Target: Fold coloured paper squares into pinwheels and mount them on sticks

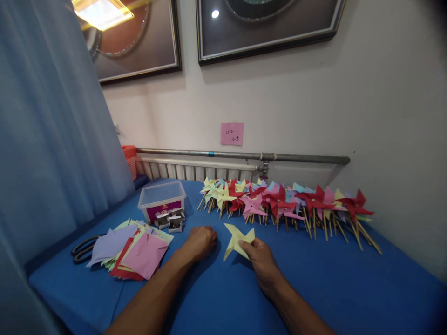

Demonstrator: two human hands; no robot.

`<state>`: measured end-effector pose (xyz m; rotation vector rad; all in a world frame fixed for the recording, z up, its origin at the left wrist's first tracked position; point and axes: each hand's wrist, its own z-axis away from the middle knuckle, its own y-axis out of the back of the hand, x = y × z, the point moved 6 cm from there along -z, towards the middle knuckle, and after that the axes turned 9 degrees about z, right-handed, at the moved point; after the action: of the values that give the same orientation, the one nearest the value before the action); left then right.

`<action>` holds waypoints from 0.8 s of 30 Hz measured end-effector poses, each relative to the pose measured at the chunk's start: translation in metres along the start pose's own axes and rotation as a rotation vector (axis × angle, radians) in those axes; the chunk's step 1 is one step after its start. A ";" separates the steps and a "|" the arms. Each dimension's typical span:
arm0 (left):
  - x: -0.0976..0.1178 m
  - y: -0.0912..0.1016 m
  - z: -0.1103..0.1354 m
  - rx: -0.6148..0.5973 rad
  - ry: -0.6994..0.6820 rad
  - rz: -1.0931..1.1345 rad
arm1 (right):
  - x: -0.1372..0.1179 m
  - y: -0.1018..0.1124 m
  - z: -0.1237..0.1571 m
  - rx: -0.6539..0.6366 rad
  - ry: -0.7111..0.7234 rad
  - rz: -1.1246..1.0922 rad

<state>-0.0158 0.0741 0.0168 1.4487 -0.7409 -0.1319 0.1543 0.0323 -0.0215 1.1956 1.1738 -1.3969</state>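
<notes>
Between the thumb and fingers of my right hand (261, 260) is a pale yellow paper pinwheel (234, 241), its blades folded in to the middle and no stick showing on it. My left hand (201, 243) is closed in a loose fist just left of the pinwheel, apart from it, above the blue cloth. Whatever its fingers may hold is hidden. Beyond my left hand stand small open boxes (175, 224) with tiny metal pieces inside. Left of my forearm lies a pile of cut paper squares (146, 253) in pink, red, yellow, green and lilac.
Many finished pinwheels on sticks (279, 202) lie in a row along the wall side. A clear plastic tub (162, 195) sits behind the small boxes. Dark scissor handles (84, 249) stick out beside the paper pile. A blue curtain (63, 125) hangs at left; pipes (237, 155) run along the wall.
</notes>
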 end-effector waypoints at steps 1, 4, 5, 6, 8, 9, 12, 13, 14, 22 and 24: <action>0.000 0.000 0.000 0.004 0.011 0.008 | 0.000 0.000 0.000 -0.003 0.005 0.003; -0.001 -0.001 -0.001 0.009 0.047 0.025 | 0.001 0.000 -0.001 -0.014 0.015 -0.003; -0.002 -0.001 -0.002 0.008 0.057 0.027 | 0.002 0.001 -0.001 -0.009 0.015 -0.006; -0.003 -0.001 -0.002 0.011 0.067 0.027 | 0.003 0.002 -0.001 -0.002 0.015 -0.006; -0.006 -0.002 -0.002 0.016 0.088 0.022 | 0.004 0.003 -0.002 0.009 0.016 0.001; -0.009 -0.003 -0.002 0.016 0.100 0.018 | 0.004 0.004 -0.003 0.011 0.021 0.003; -0.016 -0.004 -0.002 0.022 0.132 0.002 | 0.005 0.005 -0.005 0.024 0.043 0.009; -0.018 -0.004 -0.002 0.032 0.136 0.014 | 0.006 0.005 -0.007 0.036 0.049 0.018; -0.019 -0.003 -0.003 0.047 0.140 0.048 | 0.007 0.006 -0.008 0.051 0.053 0.032; -0.006 -0.006 -0.009 0.172 0.110 1.064 | 0.009 0.015 -0.012 0.162 0.134 0.140; 0.001 -0.012 -0.010 0.194 0.122 1.150 | 0.008 0.017 -0.012 0.188 0.142 0.147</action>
<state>-0.0058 0.0800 0.0062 1.0018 -1.3947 0.9186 0.1721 0.0418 -0.0319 1.5038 1.0434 -1.3511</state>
